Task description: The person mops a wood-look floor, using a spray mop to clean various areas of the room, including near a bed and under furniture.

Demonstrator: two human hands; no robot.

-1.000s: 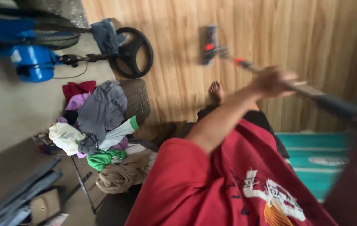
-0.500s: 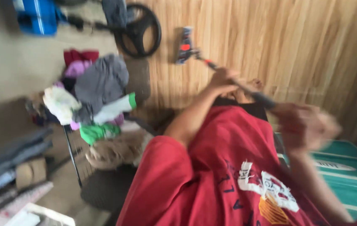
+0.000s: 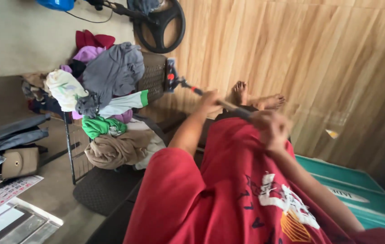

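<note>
The mop head point(image 3: 171, 75) has swept across the wood floor point(image 3: 265, 45) to the laundry pile point(image 3: 106, 95), with the left hand point(image 3: 210, 100) and right hand point(image 3: 271, 129) both wrapped around the mop handle point(image 3: 228, 105).

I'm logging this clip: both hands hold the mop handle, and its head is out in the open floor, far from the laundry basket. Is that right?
Not quite. Both the left hand and right hand do hold the mop handle, but the head view shows the mop head right beside the laundry basket, not far out on the floor.
</note>
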